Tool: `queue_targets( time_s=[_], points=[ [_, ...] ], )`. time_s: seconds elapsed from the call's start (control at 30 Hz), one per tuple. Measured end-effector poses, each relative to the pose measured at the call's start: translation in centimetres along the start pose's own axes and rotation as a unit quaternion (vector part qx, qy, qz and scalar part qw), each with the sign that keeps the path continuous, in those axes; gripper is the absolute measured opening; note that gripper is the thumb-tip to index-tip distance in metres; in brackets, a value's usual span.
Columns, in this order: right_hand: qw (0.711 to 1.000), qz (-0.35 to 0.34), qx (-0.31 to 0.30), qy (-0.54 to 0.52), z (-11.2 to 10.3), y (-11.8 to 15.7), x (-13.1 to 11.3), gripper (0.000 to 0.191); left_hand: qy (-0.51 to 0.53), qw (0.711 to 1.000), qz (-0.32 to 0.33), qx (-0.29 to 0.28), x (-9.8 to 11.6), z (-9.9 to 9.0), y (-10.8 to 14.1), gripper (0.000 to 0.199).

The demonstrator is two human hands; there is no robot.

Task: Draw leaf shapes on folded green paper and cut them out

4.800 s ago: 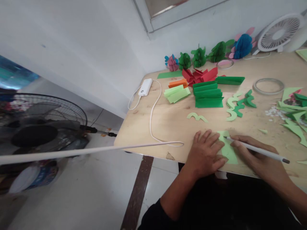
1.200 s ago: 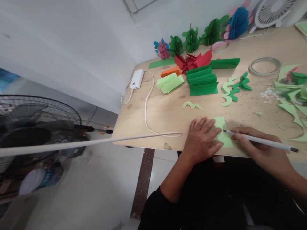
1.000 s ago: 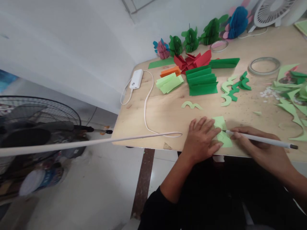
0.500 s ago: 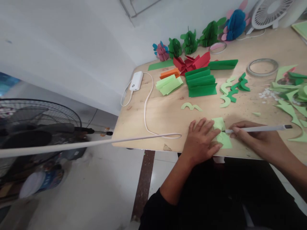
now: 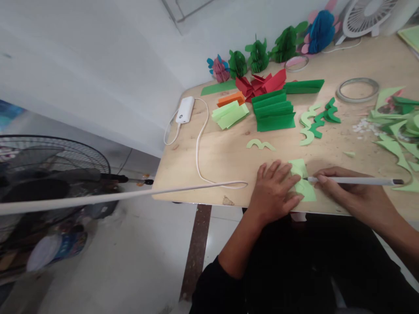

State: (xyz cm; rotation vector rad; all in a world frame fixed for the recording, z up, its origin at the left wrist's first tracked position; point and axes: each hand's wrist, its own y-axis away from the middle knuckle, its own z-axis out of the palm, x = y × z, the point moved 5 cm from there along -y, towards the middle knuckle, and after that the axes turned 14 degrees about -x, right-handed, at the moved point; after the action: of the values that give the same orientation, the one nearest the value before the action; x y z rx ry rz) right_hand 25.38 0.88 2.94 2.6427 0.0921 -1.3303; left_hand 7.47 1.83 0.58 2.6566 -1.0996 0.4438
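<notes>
A light green paper piece (image 5: 307,191) lies near the front edge of the wooden table (image 5: 183,165). My left hand (image 5: 273,192) rests on its left side with the fingers spread, pressing it flat. In my right hand (image 5: 343,189) a white pen (image 5: 360,180) is pinched, its tip touching the paper beside my left fingertips. Faint curved lines show on the paper. Beyond my left hand lies a wavy light green cutout (image 5: 261,144).
Folded dark green paper (image 5: 274,115), red paper (image 5: 262,85) and light green paper (image 5: 230,114) lie further back. Green scraps (image 5: 394,146) and a tape roll (image 5: 357,90) are at the right. A white cable (image 5: 198,148) loops across the left.
The far end of the pen has tipped slightly toward me, while its tip stays on the paper. My left hand keeps its place on the sheet.
</notes>
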Motion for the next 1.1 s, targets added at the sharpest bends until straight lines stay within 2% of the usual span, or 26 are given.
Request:
queue_targets(
  time_s=[0.17, 0.67, 0.87, 1.1],
  points=[
    [1.0, 0.009, 0.013, -0.014, 0.1, 0.3, 0.0, 0.028, 0.001, 1.0, 0.002, 0.002, 0.0, 0.0, 0.0, 0.046],
    [0.997, 0.065, 0.05, -0.009, -0.3, 1.8, 0.4, 0.035, -0.003, 1.0, 0.001, 0.007, 0.0, 0.0, 0.0, 0.046],
    [0.997, 0.038, 0.066, 0.003, -0.2, 2.3, 0.8, 0.04, 0.002, 1.0, 0.001, 0.007, 0.0, 0.0, 0.0, 0.045],
    [0.996, 0.045, 0.073, 0.01, -0.2, 2.6, 0.9, 0.041, -0.002, 1.0, -0.001, 0.01, 0.0, 0.1, 0.0, 0.044]
  ],
)
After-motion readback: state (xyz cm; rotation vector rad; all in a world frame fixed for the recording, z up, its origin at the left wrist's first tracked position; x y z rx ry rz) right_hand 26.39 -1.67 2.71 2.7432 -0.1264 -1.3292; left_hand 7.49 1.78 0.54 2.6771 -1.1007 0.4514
